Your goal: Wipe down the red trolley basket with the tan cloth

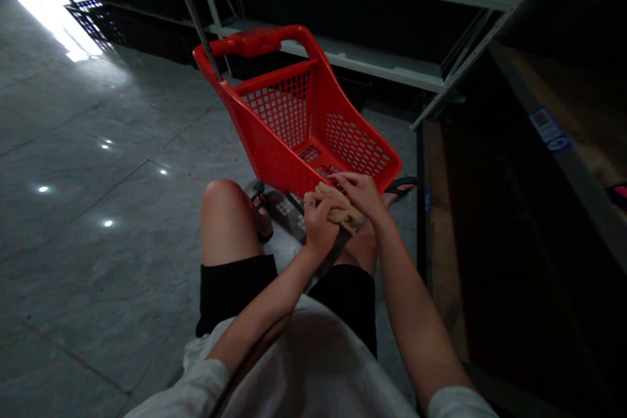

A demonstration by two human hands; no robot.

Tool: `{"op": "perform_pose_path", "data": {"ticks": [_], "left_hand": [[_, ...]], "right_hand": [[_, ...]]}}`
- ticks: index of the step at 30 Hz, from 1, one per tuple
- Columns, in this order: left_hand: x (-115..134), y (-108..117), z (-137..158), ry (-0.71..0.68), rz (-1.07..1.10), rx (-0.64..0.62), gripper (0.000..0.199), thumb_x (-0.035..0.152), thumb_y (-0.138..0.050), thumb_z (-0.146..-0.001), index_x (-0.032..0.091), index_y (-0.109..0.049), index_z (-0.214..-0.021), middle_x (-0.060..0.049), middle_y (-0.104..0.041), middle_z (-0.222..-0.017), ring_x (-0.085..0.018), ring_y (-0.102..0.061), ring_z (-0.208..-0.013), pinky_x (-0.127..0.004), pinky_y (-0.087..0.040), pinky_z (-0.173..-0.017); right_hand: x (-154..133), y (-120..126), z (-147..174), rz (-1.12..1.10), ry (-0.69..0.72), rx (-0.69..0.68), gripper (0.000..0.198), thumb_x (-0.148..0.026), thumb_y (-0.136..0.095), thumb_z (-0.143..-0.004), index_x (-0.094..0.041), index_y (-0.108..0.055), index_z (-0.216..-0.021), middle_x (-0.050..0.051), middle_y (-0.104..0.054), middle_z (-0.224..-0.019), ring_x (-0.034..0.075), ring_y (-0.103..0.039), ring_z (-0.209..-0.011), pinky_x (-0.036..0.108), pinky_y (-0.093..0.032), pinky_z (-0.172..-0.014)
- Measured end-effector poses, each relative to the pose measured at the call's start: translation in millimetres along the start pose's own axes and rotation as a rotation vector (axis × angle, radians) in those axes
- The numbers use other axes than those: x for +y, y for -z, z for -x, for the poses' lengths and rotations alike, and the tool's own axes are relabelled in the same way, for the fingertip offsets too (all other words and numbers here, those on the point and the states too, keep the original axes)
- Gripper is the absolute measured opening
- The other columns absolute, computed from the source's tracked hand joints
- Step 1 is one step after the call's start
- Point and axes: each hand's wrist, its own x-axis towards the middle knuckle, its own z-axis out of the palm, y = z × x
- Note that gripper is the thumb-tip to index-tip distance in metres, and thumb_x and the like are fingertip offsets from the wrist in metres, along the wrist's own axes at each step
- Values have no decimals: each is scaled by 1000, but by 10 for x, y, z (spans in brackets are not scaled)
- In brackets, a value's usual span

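A crumpled tan cloth [347, 217] is bunched between my two hands, just in front of the low end of a red plastic shopping cart [281, 166]. My left hand [321, 219] is closed on the cloth from the left, its fingers curled over the top. From the right, my right hand [361, 194] rests against the upper side of the cloth with its fingers bent toward the cart's rim. Whether those fingertips pinch the cloth or touch the rim is hard to see in the dim light. The undersides of both hands are hidden.
Behind the cart stands a metal shelf rack [392, 72]. Along the right runs a dark wooden shelf [443, 241] with blue labels. Black crates [93, 19] are stacked at the far left. Grey tiled floor [98, 261] lies to the left, and my bent knees flank the cart's near end.
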Motion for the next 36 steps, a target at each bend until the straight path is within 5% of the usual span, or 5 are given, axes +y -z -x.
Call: {"op": "perform_pose_path", "data": {"ticks": [5, 13, 22, 31, 36], "left_hand": [[73, -95, -46, -190, -15, -73, 7, 21, -69, -81, 27, -73, -80, -5, -63, -89, -24, -60, -95, -43, -52, -92], [-383, 36, 170, -75, 14, 64, 18, 8, -59, -75, 25, -60, -67, -2, -55, -70, -19, -55, -67, -33, -45, -59], [342, 540, -1071, -184, 65, 336, 32, 11, -57, -84, 21, -63, -113, -9, -57, -123, -23, -54, -123, -41, -42, -112], [-538, -21, 19, 192, -43, 200, 24, 8, -64, -77, 21, -58, -96, -5, -56, -101, -20, -57, -97, -36, -50, -90], [-549, 115, -206, 256, -59, 166, 20, 6, -68, -71, 21, -60, -82, -1, -56, -85, -19, -56, -86, -33, -49, -85]], "right_hand": [[79, 20, -39, -86, -61, 29, 31, -49, -64, -84, -25, -81, -95, 4, -81, -103, 25, -73, -96, 40, -57, -93], [-87, -139, -149, -118, -44, -64, 41, -58, -63, -84, -25, -80, -101, 6, -80, -110, 26, -72, -110, 44, -50, -109], [-337, -555, -421, -368, -11, -70, 49, -65, -56, -88, -28, -73, -116, 4, -72, -130, 25, -60, -133, 41, -46, -116], [-301, -426, -190, -71, 15, -20, 57, -68, -39, -98, -30, -78, -116, 2, -77, -123, 25, -67, -124, 42, -44, -117], [-300, -239, -160, 165, 63, 8, 49, -54, -38, -102, -30, -77, -119, 1, -78, -122, 24, -70, -120, 39, -48, -112]]}}
